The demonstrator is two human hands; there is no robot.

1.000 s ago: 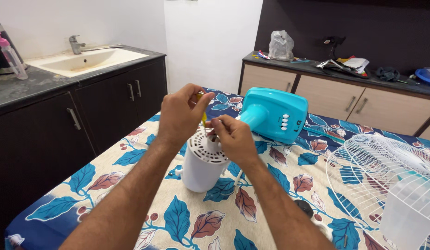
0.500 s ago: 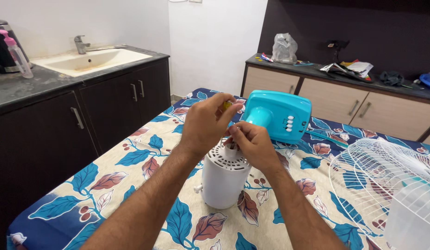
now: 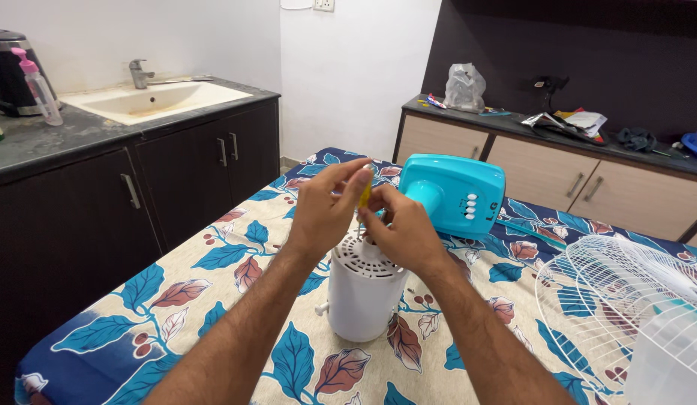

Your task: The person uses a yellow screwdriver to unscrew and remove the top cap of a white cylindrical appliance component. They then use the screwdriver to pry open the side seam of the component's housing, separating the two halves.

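A white cylindrical fan motor housing (image 3: 361, 294) stands upright on the floral tablecloth (image 3: 236, 300), its vented top facing up. My left hand (image 3: 327, 208) and my right hand (image 3: 399, 225) meet just above it. Both pinch a small yellow-handled screwdriver (image 3: 365, 193) held upright over the vented top. The tool's tip is hidden behind my fingers. A turquoise fan base (image 3: 453, 195) with white buttons lies just behind my hands.
A white wire fan guard (image 3: 626, 300) lies at the right edge of the table. A dark counter with a sink (image 3: 149, 100), a kettle and a pink-capped bottle (image 3: 39, 86) runs along the left. A cluttered sideboard (image 3: 558, 161) stands at the back right.
My hands stay together over the motor housing, with the yellow screwdriver handle now showing more between my fingers. The view has shifted slightly as my head moved.
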